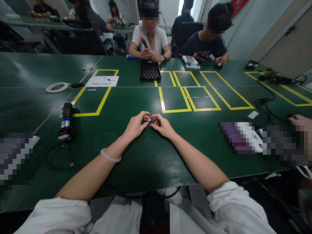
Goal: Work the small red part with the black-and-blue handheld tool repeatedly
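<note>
Above the green table (pixel 136 162), my left hand (pixel 136 125) and my right hand (pixel 162 126) meet in front of me. Between their fingertips is a small orange, white and dark part (pixel 149 120), too small to name more exactly. Each hand pinches it from its own side, thumb against fingers. Some of the fingers of my right hand are curled and partly hidden. A pale bracelet (pixel 110 156) circles my left wrist.
An electric screwdriver (pixel 66 118) with a cable lies at left. Beyond are a white cable coil (pixel 57 87), a paper sheet (pixel 102 81) and a black tray (pixel 150 72). Yellow tape (pixel 176 110) marks rectangles. Two people sit opposite; a co-worker's hand (pixel 301 122) is at right.
</note>
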The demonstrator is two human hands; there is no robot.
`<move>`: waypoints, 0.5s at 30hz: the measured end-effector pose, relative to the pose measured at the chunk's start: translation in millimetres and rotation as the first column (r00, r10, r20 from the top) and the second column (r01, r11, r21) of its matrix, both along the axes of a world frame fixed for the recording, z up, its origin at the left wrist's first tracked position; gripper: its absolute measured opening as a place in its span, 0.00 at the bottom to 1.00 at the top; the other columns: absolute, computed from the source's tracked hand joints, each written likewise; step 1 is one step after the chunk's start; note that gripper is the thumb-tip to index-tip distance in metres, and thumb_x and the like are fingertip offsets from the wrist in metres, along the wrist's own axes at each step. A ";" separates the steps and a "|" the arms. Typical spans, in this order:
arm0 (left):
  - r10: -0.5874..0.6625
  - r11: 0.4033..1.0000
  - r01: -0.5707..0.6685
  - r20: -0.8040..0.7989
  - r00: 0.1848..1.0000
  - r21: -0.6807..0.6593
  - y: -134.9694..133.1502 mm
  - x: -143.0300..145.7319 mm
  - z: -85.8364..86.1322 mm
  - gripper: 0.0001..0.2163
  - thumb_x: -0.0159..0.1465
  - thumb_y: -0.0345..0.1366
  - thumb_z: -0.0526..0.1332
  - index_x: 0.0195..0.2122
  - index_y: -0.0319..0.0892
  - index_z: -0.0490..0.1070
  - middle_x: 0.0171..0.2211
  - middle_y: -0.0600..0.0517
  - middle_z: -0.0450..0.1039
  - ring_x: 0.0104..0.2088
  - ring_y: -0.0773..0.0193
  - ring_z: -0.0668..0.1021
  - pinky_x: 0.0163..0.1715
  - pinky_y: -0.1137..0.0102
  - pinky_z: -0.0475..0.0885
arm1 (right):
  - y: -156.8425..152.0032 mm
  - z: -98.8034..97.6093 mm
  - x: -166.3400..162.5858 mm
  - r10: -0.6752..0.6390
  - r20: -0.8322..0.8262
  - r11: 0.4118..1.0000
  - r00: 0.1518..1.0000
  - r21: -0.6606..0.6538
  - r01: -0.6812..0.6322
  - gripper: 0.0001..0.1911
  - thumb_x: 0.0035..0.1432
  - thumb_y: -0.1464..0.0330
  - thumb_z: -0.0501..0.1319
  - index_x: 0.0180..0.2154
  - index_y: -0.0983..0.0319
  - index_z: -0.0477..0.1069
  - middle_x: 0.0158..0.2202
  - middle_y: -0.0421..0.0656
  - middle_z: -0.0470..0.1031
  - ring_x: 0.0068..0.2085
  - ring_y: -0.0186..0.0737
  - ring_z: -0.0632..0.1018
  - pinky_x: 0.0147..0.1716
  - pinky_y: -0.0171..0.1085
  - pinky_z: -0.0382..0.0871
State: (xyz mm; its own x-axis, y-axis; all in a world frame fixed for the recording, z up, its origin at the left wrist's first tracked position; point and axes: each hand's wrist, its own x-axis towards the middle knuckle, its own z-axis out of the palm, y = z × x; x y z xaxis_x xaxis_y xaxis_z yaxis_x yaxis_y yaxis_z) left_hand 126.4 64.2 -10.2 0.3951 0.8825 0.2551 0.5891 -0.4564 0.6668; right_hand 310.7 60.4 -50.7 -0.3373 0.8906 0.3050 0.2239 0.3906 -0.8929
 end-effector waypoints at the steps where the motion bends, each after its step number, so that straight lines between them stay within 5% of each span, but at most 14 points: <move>1: 0.001 1.000 -0.001 0.013 1.000 0.000 -0.8 2.6 -3.0 0.18 0.58 0.29 0.60 0.50 0.43 0.66 0.44 0.48 0.76 0.45 0.60 0.79 0.50 0.63 0.71 | 0.4 -0.1 -0.3 -0.006 0.006 1.000 1.000 0.008 0.006 0.16 0.55 0.67 0.60 0.47 0.61 0.66 0.39 0.40 0.73 0.29 0.30 0.70 0.31 0.32 0.65; 6: -0.040 0.998 0.038 0.055 0.998 0.047 -6.8 2.5 -13.2 0.16 0.59 0.29 0.59 0.49 0.43 0.67 0.45 0.48 0.74 0.44 0.61 0.78 0.49 0.64 0.72 | 2.3 -2.1 -2.0 -0.058 0.077 0.998 0.995 0.039 0.055 0.07 0.57 0.67 0.58 0.39 0.61 0.68 0.30 0.37 0.70 0.28 0.32 0.68 0.31 0.32 0.64; 15: -0.027 0.997 0.024 0.029 0.999 0.080 -8.3 -3.6 -18.2 0.14 0.60 0.31 0.59 0.48 0.45 0.68 0.43 0.49 0.74 0.45 0.59 0.77 0.48 0.62 0.71 | 1.5 -3.2 -5.5 -0.058 0.051 0.997 0.997 0.046 0.056 0.07 0.57 0.67 0.59 0.39 0.61 0.68 0.31 0.38 0.71 0.28 0.32 0.70 0.30 0.32 0.64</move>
State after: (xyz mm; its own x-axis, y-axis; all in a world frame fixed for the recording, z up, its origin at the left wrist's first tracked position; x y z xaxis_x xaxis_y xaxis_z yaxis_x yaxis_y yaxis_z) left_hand 122.8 55.9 -28.4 0.4084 0.8488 0.3359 0.5566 -0.5232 0.6453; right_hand 305.1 61.9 -53.8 -0.3028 0.8947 0.3284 0.2928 0.4152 -0.8613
